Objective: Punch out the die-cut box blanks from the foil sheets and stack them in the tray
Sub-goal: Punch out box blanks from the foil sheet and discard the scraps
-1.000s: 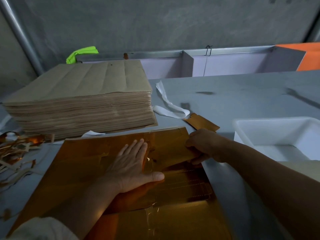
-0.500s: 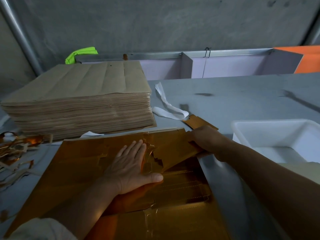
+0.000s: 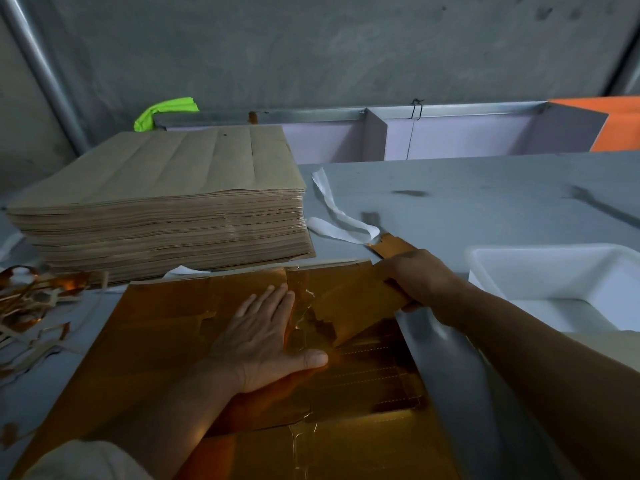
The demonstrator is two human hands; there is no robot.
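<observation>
A shiny gold foil sheet (image 3: 162, 327) lies flat on the grey table in front of me. My left hand (image 3: 263, 334) presses flat on its middle, fingers straight and spread. My right hand (image 3: 415, 275) grips the far right edge of a die-cut box blank (image 3: 353, 303) and lifts it, so the blank tilts up out of the sheet with a torn, jagged seam beside my left fingers. A white plastic tray (image 3: 485, 268) stands at the right, close beside my right forearm.
A tall stack of brown-backed sheets (image 3: 159, 209) sits behind the foil sheet at the left. Foil scrap strips (image 3: 31, 303) lie at the left edge. A white paper strip (image 3: 339, 220) and a small gold offcut (image 3: 391, 249) lie behind my right hand.
My right hand has pulled the blank's right edge up and away, and the tear along the seam next to my left hand has widened. My left hand has stayed pressed in place.
</observation>
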